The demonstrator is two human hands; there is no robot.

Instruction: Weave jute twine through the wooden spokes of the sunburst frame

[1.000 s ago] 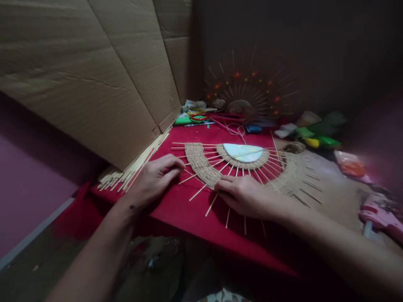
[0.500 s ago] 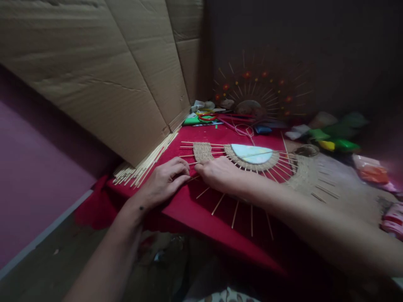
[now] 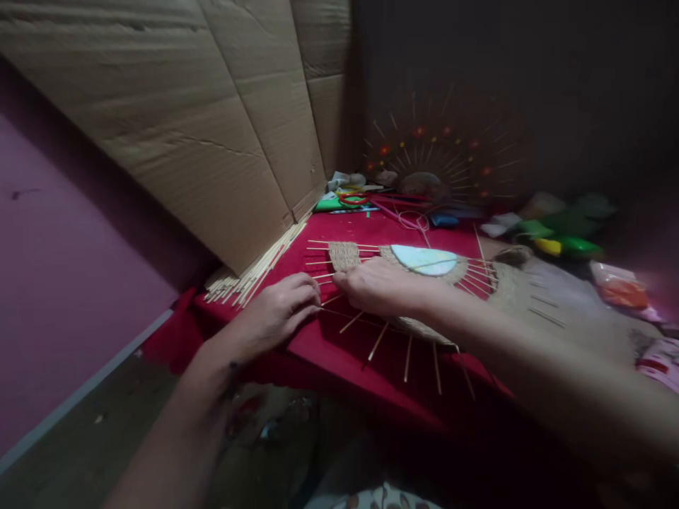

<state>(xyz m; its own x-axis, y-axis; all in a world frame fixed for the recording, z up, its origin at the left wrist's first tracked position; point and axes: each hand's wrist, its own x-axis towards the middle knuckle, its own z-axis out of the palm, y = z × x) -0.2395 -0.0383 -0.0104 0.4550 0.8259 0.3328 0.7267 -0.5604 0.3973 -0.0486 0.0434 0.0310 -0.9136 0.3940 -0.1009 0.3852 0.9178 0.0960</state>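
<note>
A half-round fan of thin sticks woven with brown twine (image 3: 344,256) lies on the red cloth (image 3: 339,226). At its centre is a pale blue half-disc (image 3: 423,259). My right hand (image 3: 366,284) reaches across the fan, its fingers closed at the left part of the woven band; what they pinch is hidden. My left hand (image 3: 289,305) is at the fan's left edge, fingers pressed together by the stick ends. A thin strand runs from its fingertips towards the lower right, below my right hand.
Loose sticks (image 3: 254,272) lie beside a leaning cardboard sheet (image 3: 212,141). Behind are red-handled scissors (image 3: 353,199) and a finished-looking fan with orange flowers (image 3: 424,152). Coloured packets (image 3: 583,245) and an orange-filled bag (image 3: 626,290) lie at the right.
The fan has turned slightly, its lower sticks shifting right. A thin strand now shows between my left fingertips and the lower band. My right hand has moved slightly; the view has shifted a little.
</note>
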